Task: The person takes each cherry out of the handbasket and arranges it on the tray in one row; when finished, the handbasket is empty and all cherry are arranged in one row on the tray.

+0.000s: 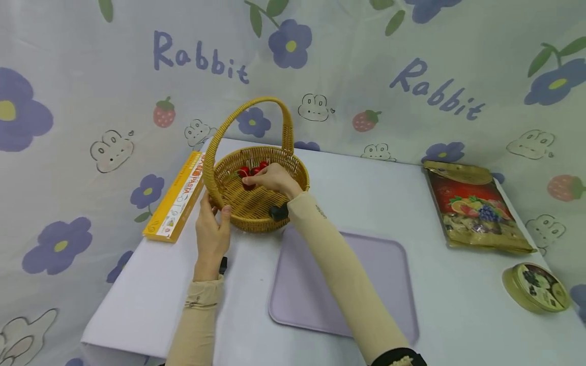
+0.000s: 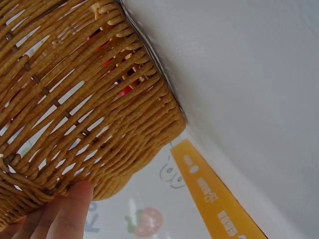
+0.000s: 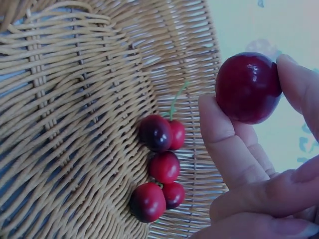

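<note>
My right hand [image 1: 274,180] is over the wicker basket [image 1: 256,224], pinching a dark red cherry [image 3: 248,88] between thumb and fingertips. Several more cherries [image 3: 164,168], red to nearly black, lie against the inner wall in the right wrist view; a green stem [image 3: 174,102] rises from among them. At the basket's near left side, by the foot of its arched handle [image 1: 209,165], my left hand [image 1: 212,231] grips the rim. Its fingers [image 2: 72,211] press the woven outer wall in the left wrist view, where the thumb is hidden.
A yellow pasta box [image 1: 176,198] lies just left of the basket. In front is a lilac tray [image 1: 297,284], partly under my right forearm. A gold and red food bag [image 1: 478,208] and a round tin [image 1: 535,287] stand at the table's right side.
</note>
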Demonstrator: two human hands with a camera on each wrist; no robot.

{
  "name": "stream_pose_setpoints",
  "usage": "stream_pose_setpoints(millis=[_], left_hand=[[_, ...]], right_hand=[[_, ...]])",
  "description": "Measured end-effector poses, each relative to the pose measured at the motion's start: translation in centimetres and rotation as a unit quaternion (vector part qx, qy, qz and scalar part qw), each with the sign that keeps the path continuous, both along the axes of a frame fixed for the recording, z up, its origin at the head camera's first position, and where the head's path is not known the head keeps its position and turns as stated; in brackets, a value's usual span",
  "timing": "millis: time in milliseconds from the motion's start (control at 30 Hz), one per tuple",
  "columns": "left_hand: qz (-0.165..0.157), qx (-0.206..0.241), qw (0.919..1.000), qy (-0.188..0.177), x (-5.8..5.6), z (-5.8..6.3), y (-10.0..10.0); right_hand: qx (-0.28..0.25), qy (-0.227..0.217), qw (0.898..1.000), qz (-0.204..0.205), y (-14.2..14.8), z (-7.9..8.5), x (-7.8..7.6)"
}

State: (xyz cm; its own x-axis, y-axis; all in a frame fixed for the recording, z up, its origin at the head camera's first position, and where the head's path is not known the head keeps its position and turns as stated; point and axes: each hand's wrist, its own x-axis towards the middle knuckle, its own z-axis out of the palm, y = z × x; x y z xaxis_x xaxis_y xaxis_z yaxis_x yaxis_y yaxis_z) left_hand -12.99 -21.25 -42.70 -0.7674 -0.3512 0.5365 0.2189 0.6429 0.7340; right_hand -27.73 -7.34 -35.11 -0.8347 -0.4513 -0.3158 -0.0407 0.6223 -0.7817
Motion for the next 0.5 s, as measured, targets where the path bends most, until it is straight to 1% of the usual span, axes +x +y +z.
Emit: stream_pose_setpoints(millis=[233,333,500], left_hand=[[0.002,0.006,1.0,0.004,-0.1,-0.1,-0.1],[0.002,0.008,1.0,0.002,-0.2,-0.2,-0.1],[0.0,0.012,0.9999,0.004,-0.2,-0.5,0.1]], right_hand=[[-0.01,0.015,0.999,-0.028,1.0,0.2,0.5],[-0.013,0.012,0.999,-0.038,1.6,0.2,0.7],[-0.036,-0.001,0.999,-0.041,2.8,0.5,1.2]])
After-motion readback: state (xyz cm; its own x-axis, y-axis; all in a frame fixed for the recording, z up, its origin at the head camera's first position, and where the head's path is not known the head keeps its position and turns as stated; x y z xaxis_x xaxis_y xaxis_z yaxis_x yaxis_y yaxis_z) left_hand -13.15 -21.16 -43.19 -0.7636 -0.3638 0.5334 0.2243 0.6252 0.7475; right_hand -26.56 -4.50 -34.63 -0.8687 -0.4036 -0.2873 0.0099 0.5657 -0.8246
